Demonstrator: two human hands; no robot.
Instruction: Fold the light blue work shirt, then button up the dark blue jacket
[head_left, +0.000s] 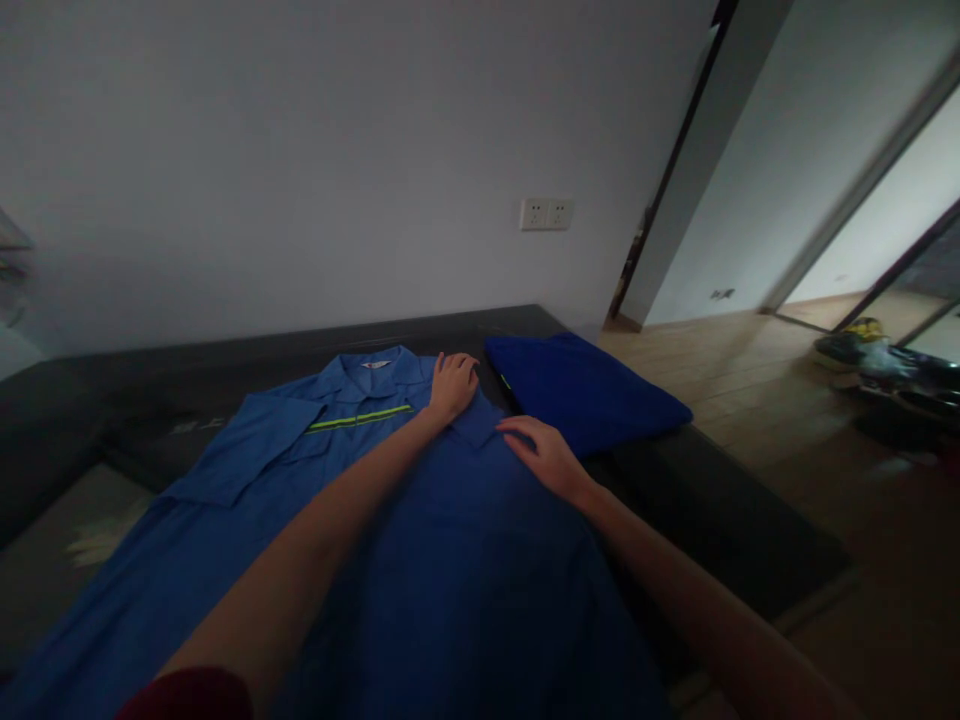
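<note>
A blue short-sleeved work shirt (292, 480) with a yellow-green stripe across the chest lies spread out, its collar toward the wall. My left hand (454, 387) rests on the shirt near the shoulder beside the collar, palm down with fingers extended. At the sleeve on the right side is my right hand (546, 458); its thumb and fingertips are a little apart and reach the sleeve's edge. Part of the shirt is hidden beneath my forearms. A darker blue folded garment (589, 390) lies just beyond my right hand.
Both garments are on a dark surface (735, 500) that runs along a pale wall (300, 170) with a double socket (546, 214). A light tiled floor (720, 365) begins to the right. Dark items (900, 370) are heaped on the floor at far right.
</note>
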